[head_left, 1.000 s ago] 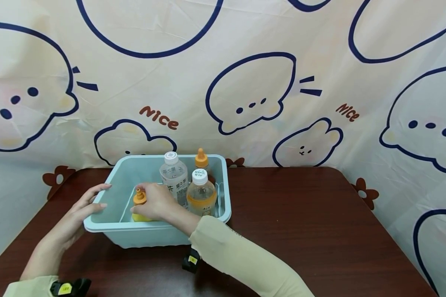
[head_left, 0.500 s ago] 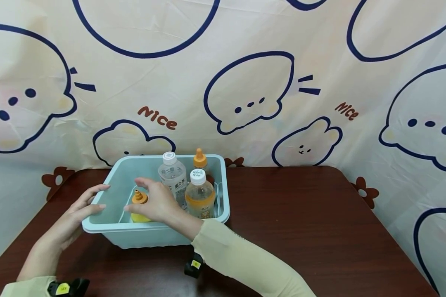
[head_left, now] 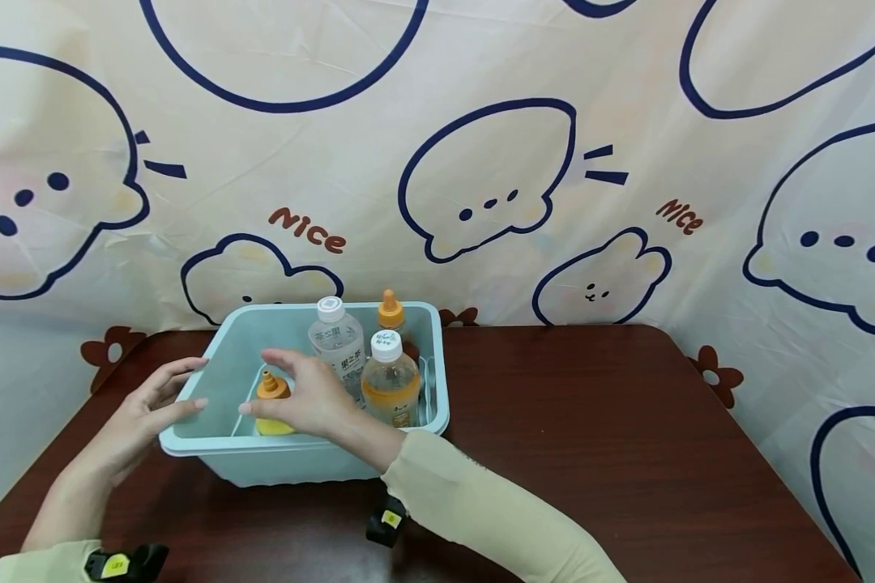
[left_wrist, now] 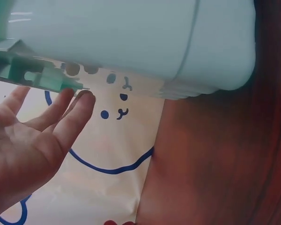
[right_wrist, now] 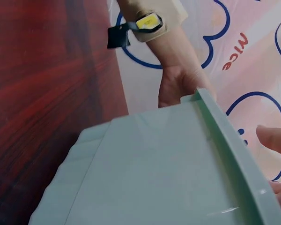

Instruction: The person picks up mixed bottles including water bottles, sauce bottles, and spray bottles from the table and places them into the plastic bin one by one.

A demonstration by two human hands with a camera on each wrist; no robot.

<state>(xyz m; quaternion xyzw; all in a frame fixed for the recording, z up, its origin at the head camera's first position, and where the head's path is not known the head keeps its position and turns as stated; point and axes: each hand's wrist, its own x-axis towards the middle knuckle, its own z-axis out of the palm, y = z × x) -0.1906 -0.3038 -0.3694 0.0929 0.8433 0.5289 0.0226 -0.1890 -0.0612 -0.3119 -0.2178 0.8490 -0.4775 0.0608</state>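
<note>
A pale blue-green plastic bin (head_left: 277, 457) stands on the table. Inside it, at the near left, a small yellow squeeze bottle (head_left: 273, 427) with an orange nozzle cap stands upright. My right hand (head_left: 313, 397) hovers around this bottle, thumb and fingers spread apart, partly covering it. My left hand (head_left: 142, 413) is at the bin's left rim, its fingers loosely extended. In the left wrist view the left fingertips (left_wrist: 86, 101) are right by the rim's underside. The right thumb (right_wrist: 271, 139) shows beyond the rim in the right wrist view.
To the right in the bin stand a clear bottle (head_left: 335, 344) with a white cap, a white-capped bottle of amber contents (head_left: 392, 389) and an orange-nozzled bottle (head_left: 390, 314) behind. The dark wooden table (head_left: 554, 421) reaches back to a printed curtain (head_left: 481, 65).
My right hand has spread its fingers and let go of the yellow squeeze bottle, which stays standing in the bin. The left hand has shifted slightly left at the rim.
</note>
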